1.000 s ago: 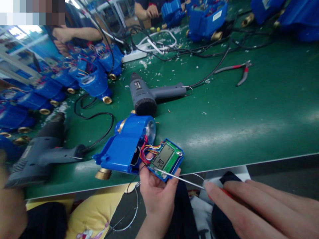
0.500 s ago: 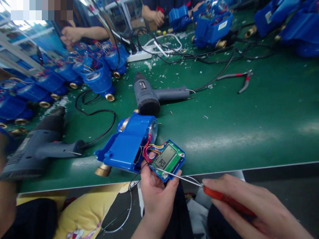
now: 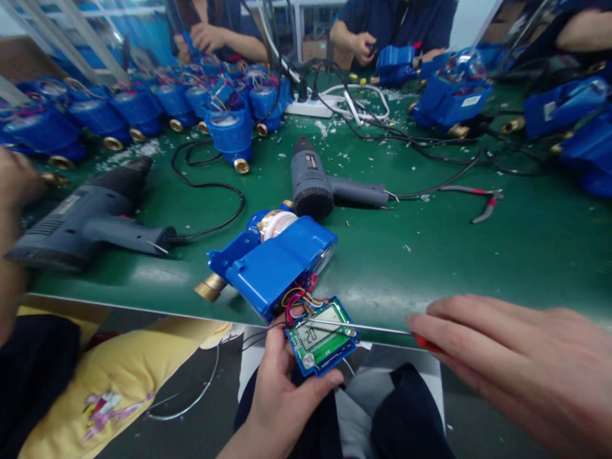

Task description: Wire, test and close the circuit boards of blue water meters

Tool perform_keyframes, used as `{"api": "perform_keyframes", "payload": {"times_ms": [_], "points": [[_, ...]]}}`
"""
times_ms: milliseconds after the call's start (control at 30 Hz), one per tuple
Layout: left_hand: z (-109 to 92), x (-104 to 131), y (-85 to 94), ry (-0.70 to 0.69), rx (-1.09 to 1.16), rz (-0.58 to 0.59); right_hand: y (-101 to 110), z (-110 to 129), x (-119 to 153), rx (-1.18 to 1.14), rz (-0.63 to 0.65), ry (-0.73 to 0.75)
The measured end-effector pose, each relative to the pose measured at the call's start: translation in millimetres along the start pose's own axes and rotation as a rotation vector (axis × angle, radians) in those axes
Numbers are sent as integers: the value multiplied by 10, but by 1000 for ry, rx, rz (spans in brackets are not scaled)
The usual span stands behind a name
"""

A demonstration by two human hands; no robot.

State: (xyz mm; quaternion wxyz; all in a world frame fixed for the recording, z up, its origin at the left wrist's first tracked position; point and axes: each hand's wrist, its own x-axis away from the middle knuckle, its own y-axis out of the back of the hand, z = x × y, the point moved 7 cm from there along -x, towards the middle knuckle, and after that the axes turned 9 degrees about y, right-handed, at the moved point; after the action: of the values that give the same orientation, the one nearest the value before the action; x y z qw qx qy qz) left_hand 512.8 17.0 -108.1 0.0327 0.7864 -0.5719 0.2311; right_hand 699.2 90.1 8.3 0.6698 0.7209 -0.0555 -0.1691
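Note:
My left hand (image 3: 287, 389) holds a small circuit board with a display (image 3: 322, 338) in a blue frame, just over the table's front edge. Red, yellow and black wires (image 3: 300, 298) run from it to a blue meter housing (image 3: 275, 264) lying on the table, its brass fitting (image 3: 210, 287) pointing left. On the right, my right hand (image 3: 507, 350) is closed round the orange-red handle of a screwdriver (image 3: 373, 328). The long thin shaft reaches left across the display, its tip near the wires.
Two grey heat guns (image 3: 313, 182) (image 3: 90, 220) lie on the green table (image 3: 478, 261). Pliers (image 3: 480, 194) are at the right. Blue meters (image 3: 229, 134), a white power strip (image 3: 310, 107) and black cables fill the back. People work opposite, and another person's arm (image 3: 12, 210) is at the left.
The view has shifted, showing more of the table's far side. The blue housing has turned, exposing a white round part behind it. The screwdriver tip has moved to the board's upper edge, its shaft now nearly level.

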Motion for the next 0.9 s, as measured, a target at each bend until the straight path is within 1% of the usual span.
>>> {"api": "perform_keyframes", "payload": {"times_ms": [100, 167, 267, 367, 567, 667, 767, 900], "points": [[36, 24, 60, 31, 4, 8, 27, 46, -150, 16, 69, 120], [55, 52, 85, 45, 21, 10, 75, 90, -247, -8, 74, 174], [90, 87, 104, 71, 30, 14, 138, 159, -366, -12, 65, 208], [102, 90, 140, 45, 24, 15, 151, 195, -441, 41, 76, 201], [124, 40, 232, -19, -19, 75, 126, 232, -496, 97, 116, 195], [122, 15, 228, -11, -68, 74, 143, 264, -519, 93, 135, 167], [120, -4, 197, 6, -68, 54, 183, 296, -550, 104, 163, 178], [146, -24, 169, 32, -65, 28, 190, 236, -533, 76, 244, 179]]}}
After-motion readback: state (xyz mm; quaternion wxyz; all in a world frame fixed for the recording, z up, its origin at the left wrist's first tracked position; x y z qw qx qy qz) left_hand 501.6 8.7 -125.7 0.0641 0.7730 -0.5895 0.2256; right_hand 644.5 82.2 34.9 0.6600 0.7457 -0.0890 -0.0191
